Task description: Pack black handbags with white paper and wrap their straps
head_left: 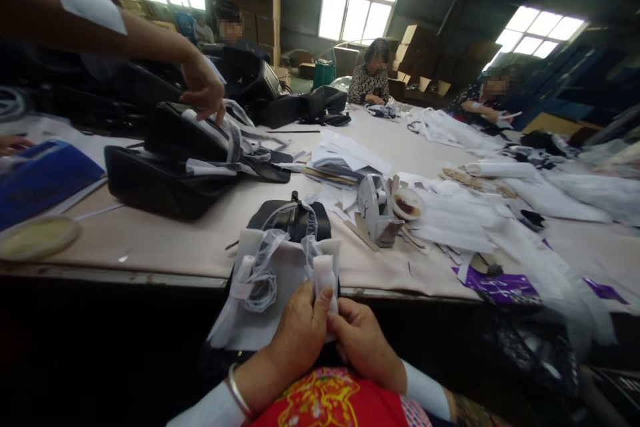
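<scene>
A black bag (260, 215) leans at the table's front edge, its near side covered by a white foam sheet (287, 267). Clear plastic wraps its handles, and a coiled clear strap (261, 291) hangs at the left beside a white wrapped strip. On the right side, my left hand (303, 320) is closed round a rolled white foam piece (323, 273), thumb on top. My right hand (361, 333) touches the lower right edge of the same piece, its thumb and fingers pinched together. What lies between those fingertips is too small to tell.
A tape dispenser (375, 210) and a small bowl (407, 203) stand beyond the bag, near paper stacks (345, 157). Another person's arm (150, 40) reaches over black bags (170, 173) at the left. White foam sheets (450, 213) lie right; other people sit across the table.
</scene>
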{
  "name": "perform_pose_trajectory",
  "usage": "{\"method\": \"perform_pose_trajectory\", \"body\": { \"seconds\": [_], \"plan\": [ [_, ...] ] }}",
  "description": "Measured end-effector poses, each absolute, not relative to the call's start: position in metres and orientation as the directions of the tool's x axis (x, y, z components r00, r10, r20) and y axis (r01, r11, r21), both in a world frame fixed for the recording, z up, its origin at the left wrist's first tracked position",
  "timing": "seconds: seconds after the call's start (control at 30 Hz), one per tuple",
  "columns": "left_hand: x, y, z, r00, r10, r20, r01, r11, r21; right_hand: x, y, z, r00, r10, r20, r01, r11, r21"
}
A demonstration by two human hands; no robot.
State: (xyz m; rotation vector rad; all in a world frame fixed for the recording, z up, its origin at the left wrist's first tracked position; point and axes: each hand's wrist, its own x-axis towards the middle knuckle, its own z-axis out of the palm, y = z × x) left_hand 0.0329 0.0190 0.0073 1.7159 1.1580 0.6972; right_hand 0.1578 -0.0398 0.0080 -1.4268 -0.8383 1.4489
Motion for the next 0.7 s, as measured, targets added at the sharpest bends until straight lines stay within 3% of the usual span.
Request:
{"method": "perform_pose_trajectory", "body": {
  "seconds": [0.1,0.17,0.3,0.37,0.53,0.7],
  "plan": [
    [0.034,0.020,0.007,0.367,0.930,-0.022,0.399,-0.136,0.907,0.161,-0.037,0.011,0.069,0.942,-0.328,-0.009,-0.328,-0.945],
    [0.034,0.021,0.007,0.356,0.934,-0.002,0.407,-0.153,0.901,0.167,-0.036,0.017,0.019,0.963,-0.268,0.174,-0.268,-0.948],
    [0.033,0.023,0.005,0.347,0.937,0.047,0.423,-0.201,0.884,0.189,-0.032,0.033,-0.072,0.981,-0.179,0.530,-0.115,-0.840],
    [0.032,0.024,0.005,0.353,0.934,0.058,0.426,-0.215,0.879,0.199,-0.026,0.038,-0.019,0.985,-0.169,0.534,-0.133,-0.835],
    [0.033,0.027,0.003,0.396,0.915,0.074,0.393,-0.241,0.887,0.204,0.001,0.037,0.060,0.982,-0.180,0.292,-0.189,-0.938],
    [0.034,0.028,0.001,0.391,0.916,0.086,0.398,-0.253,0.882,0.192,0.027,0.040,0.058,0.977,-0.204,0.283,-0.213,-0.935]
  ]
}}
